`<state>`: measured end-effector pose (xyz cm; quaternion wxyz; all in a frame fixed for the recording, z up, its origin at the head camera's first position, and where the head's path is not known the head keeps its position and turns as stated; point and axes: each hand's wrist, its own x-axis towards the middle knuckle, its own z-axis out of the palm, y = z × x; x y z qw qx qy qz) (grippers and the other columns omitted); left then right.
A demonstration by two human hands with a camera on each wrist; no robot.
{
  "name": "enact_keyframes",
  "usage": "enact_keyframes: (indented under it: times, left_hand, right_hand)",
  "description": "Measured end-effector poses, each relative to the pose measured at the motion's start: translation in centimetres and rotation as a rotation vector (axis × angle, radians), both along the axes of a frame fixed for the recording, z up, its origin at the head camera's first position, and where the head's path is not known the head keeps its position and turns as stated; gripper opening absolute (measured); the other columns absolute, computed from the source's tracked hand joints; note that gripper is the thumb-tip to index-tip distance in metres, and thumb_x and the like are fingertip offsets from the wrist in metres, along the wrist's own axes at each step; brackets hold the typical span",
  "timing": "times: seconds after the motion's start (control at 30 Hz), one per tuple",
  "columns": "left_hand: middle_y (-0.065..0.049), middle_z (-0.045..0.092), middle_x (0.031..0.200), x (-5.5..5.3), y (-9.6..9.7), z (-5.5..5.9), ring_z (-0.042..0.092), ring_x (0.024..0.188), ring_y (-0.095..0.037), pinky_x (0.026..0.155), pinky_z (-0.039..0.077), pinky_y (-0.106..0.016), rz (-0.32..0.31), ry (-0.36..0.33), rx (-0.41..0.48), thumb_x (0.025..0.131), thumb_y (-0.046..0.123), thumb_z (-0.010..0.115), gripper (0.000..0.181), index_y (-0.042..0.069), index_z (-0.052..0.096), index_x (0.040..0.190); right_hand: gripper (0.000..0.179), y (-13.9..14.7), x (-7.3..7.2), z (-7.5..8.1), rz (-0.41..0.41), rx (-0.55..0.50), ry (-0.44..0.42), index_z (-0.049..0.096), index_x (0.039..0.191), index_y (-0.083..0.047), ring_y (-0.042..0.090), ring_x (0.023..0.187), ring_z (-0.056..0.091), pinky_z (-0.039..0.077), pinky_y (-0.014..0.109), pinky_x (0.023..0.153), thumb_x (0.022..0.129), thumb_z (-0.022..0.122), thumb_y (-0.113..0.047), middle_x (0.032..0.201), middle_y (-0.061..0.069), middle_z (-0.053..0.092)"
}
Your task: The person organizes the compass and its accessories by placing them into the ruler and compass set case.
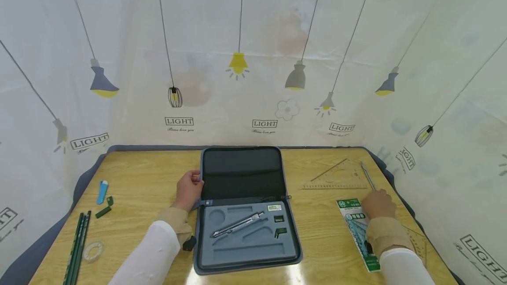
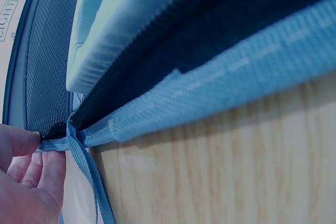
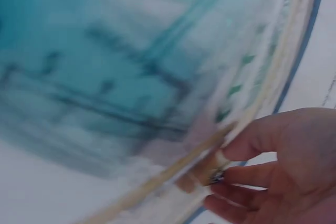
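Observation:
A blue-grey zip case lies unfolded mid-table, its black mesh lid laid back. Its moulded tray carries a silver drawing compass and small green pieces. My left hand pinches the lid's left edge by the hinge; thumb and fingers grip the fabric rim in the left wrist view. Over at the right, my right hand holds the near end of a slim silver pen, which points away from me. Blur in the right wrist view veils the fingertips' contact.
A green-and-white ruler-set packet lies partly beneath my right wrist. Behind it are a clear set square and, under the right forearm, another clear plate. Leftward lie green pencils, a tape roll, a blue tool and green blocks.

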<state>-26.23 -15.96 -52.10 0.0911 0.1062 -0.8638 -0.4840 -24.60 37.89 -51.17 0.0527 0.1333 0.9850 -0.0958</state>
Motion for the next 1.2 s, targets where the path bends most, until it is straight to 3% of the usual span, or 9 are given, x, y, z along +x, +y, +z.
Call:
enact_keyframes:
  times: [0.2,0.33,0.5,0.67,0.8,0.97,1.2]
  left_hand:
    - [-0.019,0.062,0.093,0.1,0.1,0.3,0.061,0.086,-0.028,0.07,0.051,-0.033,-0.001,0.003,-0.001,0.086,-0.001,0.061,0.032,-0.005,0.058,0.117]
    - [-0.02,0.062,0.093,0.2,0.1,0.4,0.061,0.086,-0.03,0.07,0.051,-0.035,-0.007,0.011,-0.007,0.085,-0.001,0.061,0.032,-0.006,0.058,0.117]
    - [-0.021,0.062,0.093,0.3,0.2,0.5,0.061,0.087,-0.03,0.072,0.051,-0.036,-0.005,0.011,-0.006,0.085,-0.001,0.061,0.032,-0.006,0.058,0.116]
    - [-0.021,0.062,0.095,0.2,0.2,0.4,0.062,0.088,-0.03,0.073,0.051,-0.037,-0.006,0.008,-0.001,0.086,0.0,0.061,0.031,-0.005,0.058,0.117]
    - [-0.021,0.063,0.094,0.1,0.2,0.3,0.062,0.087,-0.03,0.073,0.051,-0.037,-0.007,0.013,-0.008,0.086,0.0,0.061,0.031,-0.005,0.058,0.116]
    - [-0.021,0.063,0.094,0.2,0.1,0.3,0.062,0.087,-0.031,0.074,0.051,-0.038,-0.001,0.017,-0.013,0.085,-0.001,0.061,0.031,-0.006,0.058,0.116]
    - [-0.021,0.062,0.095,0.1,0.2,0.3,0.062,0.088,-0.031,0.075,0.051,-0.039,-0.007,0.01,-0.01,0.086,0.0,0.061,0.031,-0.006,0.058,0.116]
  right_hand:
    - [0.029,-1.2,0.2,1.6,0.039,0.05,-0.067,0.063,0.075,0.005,0.038,0.07,0.055,0.045,0.053,0.06,0.089,0.044,-0.011,0.078,0.026,0.057]
    - [0.026,-2.2,0.2,2.5,0.071,0.069,-0.094,0.062,0.075,0.005,0.036,0.068,0.057,0.046,0.058,0.067,0.089,0.043,-0.006,0.075,0.025,0.06]
    - [0.022,-2.8,-0.2,2.9,0.07,0.098,-0.117,0.062,0.086,0.009,0.037,0.074,0.059,0.043,0.063,0.078,0.089,0.045,-0.005,0.08,0.026,0.062]
    - [0.026,-2.1,-0.6,2.2,0.092,0.146,-0.057,0.059,0.105,0.012,0.045,0.08,0.058,0.044,0.061,0.07,0.093,0.043,-0.005,0.091,0.03,0.058]
    - [0.03,-1.0,-0.8,1.1,0.152,0.158,-0.002,0.055,0.12,0.006,0.048,0.078,0.057,0.046,0.058,0.059,0.094,0.046,-0.006,0.098,0.033,0.055]
    - [0.02,0.5,-1.1,0.2,0.18,0.127,0.016,0.061,0.107,0.002,0.043,0.07,0.057,0.045,0.054,0.053,0.091,0.051,-0.007,0.089,0.028,0.059]
    - [0.016,1.0,-1.2,0.6,0.185,0.115,-0.019,0.063,0.096,0.003,0.042,0.072,0.057,0.045,0.053,0.053,0.09,0.05,-0.003,0.086,0.026,0.061]
